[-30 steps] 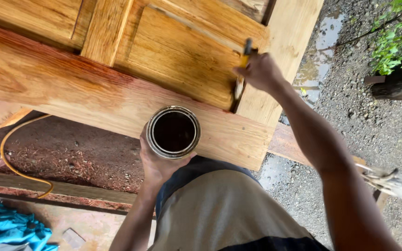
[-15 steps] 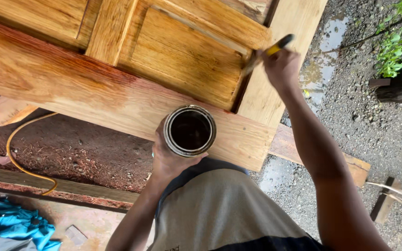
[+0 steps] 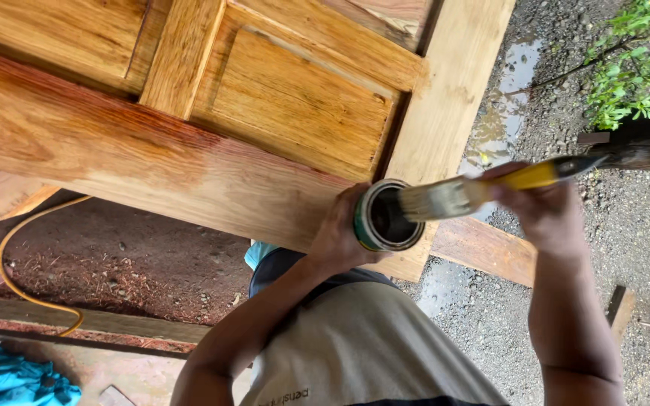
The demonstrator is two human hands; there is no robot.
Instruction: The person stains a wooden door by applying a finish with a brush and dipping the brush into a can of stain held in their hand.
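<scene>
My left hand grips a small round tin of dark stain, tilted so its open mouth faces right. My right hand holds a yellow-handled paintbrush; its pale bristles reach into the tin's mouth. Both hands hover over the lower right corner of a panelled wooden door lying flat. The door's left part looks darker and reddish, while its right stile is pale bare wood.
A plank juts out under the door at right. Wet gravel with a puddle lies to the right, with green plants in the corner. A yellow cord loops on the dirt at left, above a blue cloth.
My right hand brought the brush away from the door's panel edge and down to the tin. My left hand shifted the tin to the right and tilted it toward the brush.
</scene>
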